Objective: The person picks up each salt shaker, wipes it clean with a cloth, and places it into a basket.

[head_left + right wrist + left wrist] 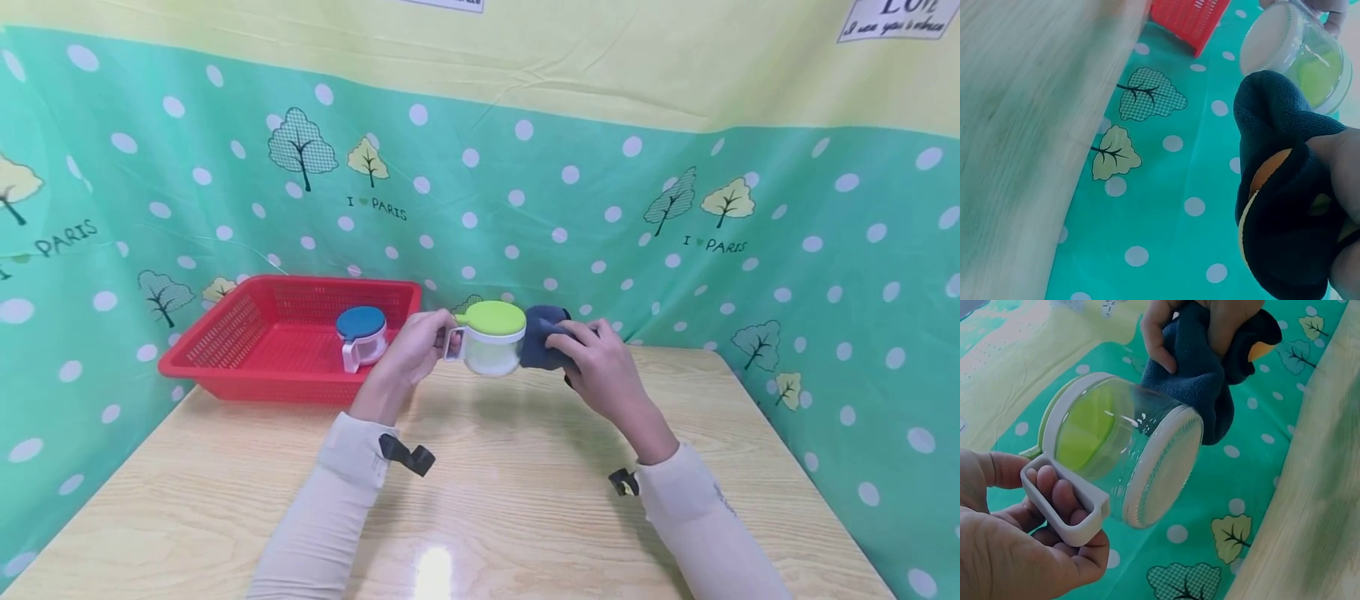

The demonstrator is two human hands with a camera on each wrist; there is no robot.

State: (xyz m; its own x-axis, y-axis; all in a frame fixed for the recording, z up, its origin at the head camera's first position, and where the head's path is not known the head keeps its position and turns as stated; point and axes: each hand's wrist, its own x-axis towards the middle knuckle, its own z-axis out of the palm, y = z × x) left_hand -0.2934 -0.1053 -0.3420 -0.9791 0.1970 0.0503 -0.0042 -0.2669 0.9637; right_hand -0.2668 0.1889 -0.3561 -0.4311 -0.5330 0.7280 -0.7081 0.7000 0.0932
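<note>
My left hand grips the white handle of a clear glass jar with a lime-green lid. In the left wrist view several fingers pass through the handle, and the jar is tilted with its base toward the camera. My right hand holds a bunched dark blue cloth against the jar's right side. Seen from the right wrist, the cloth shows black edging and an orange patch, with the thumb pressed on it. Both hands are above the table.
At the back left of the wooden table stands a red plastic basket. Inside it, near the right end, is a similar jar with a blue lid and white handle. A green polka-dot curtain hangs behind and along the sides.
</note>
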